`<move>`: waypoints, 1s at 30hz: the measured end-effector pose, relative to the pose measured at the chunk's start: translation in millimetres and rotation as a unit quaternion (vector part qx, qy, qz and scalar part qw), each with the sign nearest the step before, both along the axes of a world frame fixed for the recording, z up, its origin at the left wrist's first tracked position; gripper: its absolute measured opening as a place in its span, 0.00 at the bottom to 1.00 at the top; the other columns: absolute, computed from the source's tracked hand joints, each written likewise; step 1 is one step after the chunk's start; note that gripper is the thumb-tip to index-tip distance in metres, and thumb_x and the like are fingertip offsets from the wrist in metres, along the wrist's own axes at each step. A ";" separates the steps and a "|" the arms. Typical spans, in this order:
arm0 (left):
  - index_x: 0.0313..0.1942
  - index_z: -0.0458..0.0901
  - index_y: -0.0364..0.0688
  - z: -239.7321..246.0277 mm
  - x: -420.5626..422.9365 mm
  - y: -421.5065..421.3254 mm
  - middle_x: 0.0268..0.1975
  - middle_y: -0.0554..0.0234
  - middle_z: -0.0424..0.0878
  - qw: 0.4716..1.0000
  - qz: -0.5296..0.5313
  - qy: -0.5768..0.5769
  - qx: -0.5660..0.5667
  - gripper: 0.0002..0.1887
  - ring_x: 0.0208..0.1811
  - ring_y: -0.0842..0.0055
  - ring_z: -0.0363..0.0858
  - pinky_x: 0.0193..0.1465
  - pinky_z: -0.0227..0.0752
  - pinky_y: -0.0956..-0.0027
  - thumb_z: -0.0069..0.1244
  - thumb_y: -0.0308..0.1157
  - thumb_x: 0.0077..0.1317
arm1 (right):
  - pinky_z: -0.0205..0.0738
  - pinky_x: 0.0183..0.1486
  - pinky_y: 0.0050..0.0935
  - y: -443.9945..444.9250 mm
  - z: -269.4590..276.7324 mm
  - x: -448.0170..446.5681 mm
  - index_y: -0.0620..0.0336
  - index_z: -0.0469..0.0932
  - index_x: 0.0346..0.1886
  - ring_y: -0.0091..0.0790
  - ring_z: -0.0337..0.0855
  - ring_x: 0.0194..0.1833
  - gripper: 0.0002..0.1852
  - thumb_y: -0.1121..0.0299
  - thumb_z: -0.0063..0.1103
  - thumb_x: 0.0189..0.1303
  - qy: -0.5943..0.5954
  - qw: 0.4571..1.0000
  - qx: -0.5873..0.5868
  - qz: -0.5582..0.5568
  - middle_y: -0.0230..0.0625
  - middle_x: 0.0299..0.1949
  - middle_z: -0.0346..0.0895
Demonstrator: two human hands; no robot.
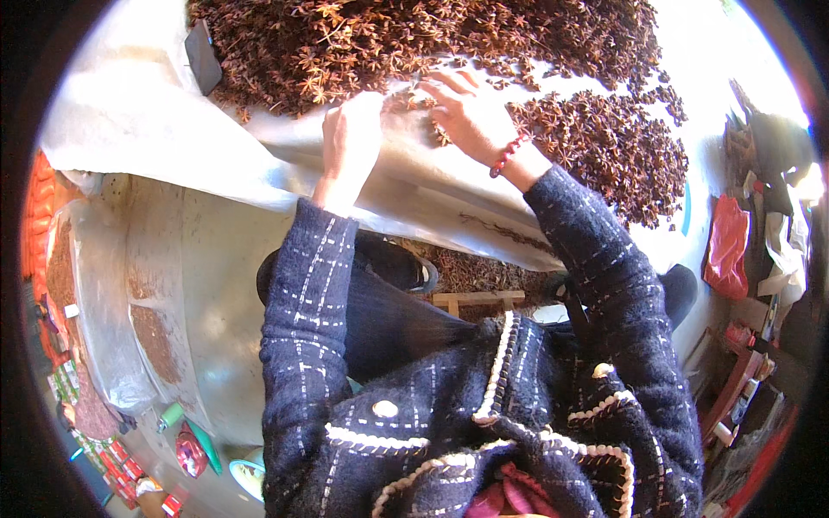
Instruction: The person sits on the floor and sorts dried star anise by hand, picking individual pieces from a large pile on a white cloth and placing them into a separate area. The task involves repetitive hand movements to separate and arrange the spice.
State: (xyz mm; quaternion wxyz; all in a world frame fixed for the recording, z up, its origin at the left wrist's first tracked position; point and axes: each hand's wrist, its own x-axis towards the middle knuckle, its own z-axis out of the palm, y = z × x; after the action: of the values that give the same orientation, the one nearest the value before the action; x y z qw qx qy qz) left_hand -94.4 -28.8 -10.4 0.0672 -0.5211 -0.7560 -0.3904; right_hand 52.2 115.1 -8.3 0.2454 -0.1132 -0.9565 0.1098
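Observation:
Dried star anise lies in a broad heap [311, 39] across the far side of a pale plastic sheet [168, 129]. A smaller pile of star anise [589, 142] spreads to the right. My left hand [353, 139] is at the heap's near edge, its fingers curled; whether something is in them is hidden. Beside it, my right hand [469, 116] reaches palm down over the sheet with its fingers apart. Loose star anise pieces [442, 134] lie around and below those fingers. A red bead bracelet [509, 155] circles the right wrist.
A dark flat object [204, 58] rests at the heap's left edge. Under the sheet's front edge are a shoe [395, 265] and a small wooden frame [479, 298]. A green can [170, 416] and a basin [249, 476] stand lower left. A red bag [726, 246] is at right.

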 end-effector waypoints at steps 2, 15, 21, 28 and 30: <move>0.39 0.83 0.36 8.9 15.5 2.7 0.29 0.57 0.84 0.988 -0.019 -0.145 -0.047 0.11 0.25 0.72 0.81 0.30 0.75 0.70 0.42 0.28 0.68 | 0.72 0.58 0.39 -9.0 3.4 0.9 0.59 0.72 0.60 0.46 0.76 0.55 0.23 0.71 0.58 0.60 0.033 0.998 -0.001 0.055 0.45 0.58 0.73; 0.32 0.82 0.31 22.6 68.6 -1.4 0.23 0.61 0.82 0.718 -0.332 -0.464 -0.399 0.10 0.20 0.79 0.79 0.22 0.72 0.77 0.43 0.24 0.65 | 0.75 0.35 0.24 6.9 6.6 46.6 0.61 0.75 0.57 0.24 0.79 0.34 0.21 0.61 0.58 0.65 -0.061 0.935 -0.322 -0.136 0.38 0.39 0.83; 0.38 0.78 0.39 6.0 23.4 18.8 0.25 0.50 0.81 0.990 0.028 0.078 -0.117 0.07 0.25 0.56 0.81 0.28 0.74 0.57 0.43 0.26 0.64 | 0.74 0.32 0.27 6.4 -0.4 49.6 0.61 0.76 0.54 0.31 0.78 0.31 0.18 0.70 0.59 0.60 0.023 0.985 -0.128 -0.113 0.42 0.46 0.74; 0.40 0.80 0.40 -6.6 -1.2 39.4 0.26 0.52 0.84 0.984 0.046 0.058 -0.160 0.10 0.26 0.63 0.84 0.30 0.76 0.63 0.41 0.32 0.69 | 0.75 0.36 0.24 7.8 -12.5 17.4 0.63 0.75 0.55 0.29 0.80 0.36 0.17 0.71 0.58 0.64 0.032 0.961 -0.267 -0.057 0.41 0.50 0.76; 0.41 0.82 0.40 -4.5 4.0 36.8 0.26 0.56 0.84 0.995 0.000 -0.075 -0.064 0.12 0.26 0.69 0.83 0.30 0.75 0.67 0.42 0.34 0.70 | 0.77 0.40 0.24 8.7 -10.7 10.3 0.63 0.74 0.57 0.30 0.81 0.40 0.18 0.69 0.59 0.65 0.040 0.934 -0.351 -0.048 0.41 0.51 0.77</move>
State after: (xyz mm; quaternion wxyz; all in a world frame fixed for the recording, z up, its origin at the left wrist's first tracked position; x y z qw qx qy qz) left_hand -90.5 8.0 -14.9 -0.0231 -0.4936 -0.7822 -0.3794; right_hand 62.5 123.8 -19.0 0.2334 -0.2335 -0.8399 0.4308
